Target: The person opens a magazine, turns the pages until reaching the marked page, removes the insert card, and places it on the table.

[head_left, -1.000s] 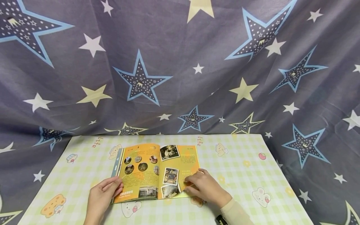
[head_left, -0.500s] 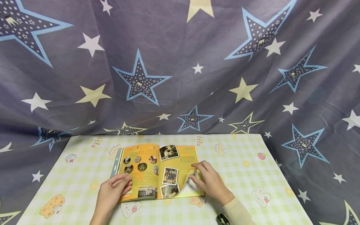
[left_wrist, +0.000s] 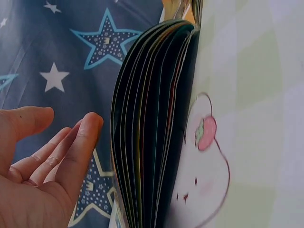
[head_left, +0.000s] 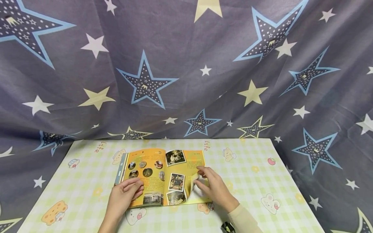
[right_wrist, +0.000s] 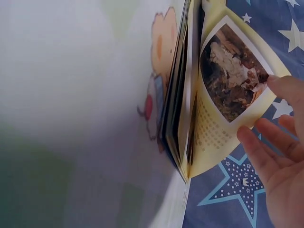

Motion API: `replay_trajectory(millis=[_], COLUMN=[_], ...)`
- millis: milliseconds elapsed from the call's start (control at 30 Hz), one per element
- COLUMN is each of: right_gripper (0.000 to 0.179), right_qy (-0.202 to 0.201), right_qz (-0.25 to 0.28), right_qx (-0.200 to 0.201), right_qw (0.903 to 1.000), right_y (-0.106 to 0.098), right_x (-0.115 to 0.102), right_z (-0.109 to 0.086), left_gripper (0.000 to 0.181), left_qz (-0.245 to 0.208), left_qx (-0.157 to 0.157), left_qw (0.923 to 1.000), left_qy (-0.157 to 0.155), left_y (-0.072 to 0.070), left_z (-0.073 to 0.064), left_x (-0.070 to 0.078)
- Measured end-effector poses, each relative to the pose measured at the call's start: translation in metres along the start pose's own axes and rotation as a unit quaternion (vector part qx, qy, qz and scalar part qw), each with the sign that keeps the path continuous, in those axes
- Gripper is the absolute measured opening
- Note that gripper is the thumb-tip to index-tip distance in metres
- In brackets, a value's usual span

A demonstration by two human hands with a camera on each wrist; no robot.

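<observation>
Book, head view: lies open on the worktop, with a starred curtain behind. The right-hand leaf curls upward along its outer lower part, beside the right hand; one second earlier the leaf lay nearly flat. The left hand has shifted inward from the book's left edge to a position over the lower part of the opposite page. Condition: leaf raised, not turned over; the same spread shows.

Left wrist view: thumb and fingers extend apart with nothing between them, beside the book's fanned page edges (contact with the page is not verifiable here). The left hand is therefore released.

Right wrist view: the leaf's underside, bearing a printed photo, faces the camera. Thumb and fingertips of the right hand meet its outer edge at separate points; whether they pinch it or only push cannot be told. Assessment: the lift is partial, and the leaf appears to depend on the right hand alone.
</observation>
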State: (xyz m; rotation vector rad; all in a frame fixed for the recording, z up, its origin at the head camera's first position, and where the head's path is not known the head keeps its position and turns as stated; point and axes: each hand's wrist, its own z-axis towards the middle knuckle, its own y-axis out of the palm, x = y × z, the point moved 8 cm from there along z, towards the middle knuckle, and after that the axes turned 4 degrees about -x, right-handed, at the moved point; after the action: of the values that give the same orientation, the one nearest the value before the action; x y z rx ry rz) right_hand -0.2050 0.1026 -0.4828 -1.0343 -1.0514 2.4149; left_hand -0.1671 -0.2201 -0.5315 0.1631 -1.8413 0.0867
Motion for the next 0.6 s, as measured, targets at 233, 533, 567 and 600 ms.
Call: replay_trajectory(millis=[233,533,567,600], right_gripper=[0.051,0.039,0.038,0.038], right_qy=[0.022,-0.014,-0.012,-0.009], right_qz=[0.038,0.033,0.041,0.049], right_qx=[0.006,-0.010,-0.018,-0.026], right_qw=[0.9990,0.9993,0.9989,0.9984], right_y=[0.004,0.008,0.009,0.010], right_x=[0.001,-0.005,-0.006,-0.007], right_z=[0.002,0.005,0.006,0.006], left_gripper=[0.031,0.032,0.032,0.033], left_qz=[-0.016,-0.018,-0.020,-0.020], left_qx=[-0.030,-0.066,-0.071,-0.077], left_qw=[0.9994,0.9975,0.9970,0.9966], left_qy=[0.008,0.020,0.022,0.022], left_y=[0.027,0.055,0.058,0.061], left_z=[0.002,0.005,0.005,0.005], left_x=[0.004,0.006,0.007,0.007])
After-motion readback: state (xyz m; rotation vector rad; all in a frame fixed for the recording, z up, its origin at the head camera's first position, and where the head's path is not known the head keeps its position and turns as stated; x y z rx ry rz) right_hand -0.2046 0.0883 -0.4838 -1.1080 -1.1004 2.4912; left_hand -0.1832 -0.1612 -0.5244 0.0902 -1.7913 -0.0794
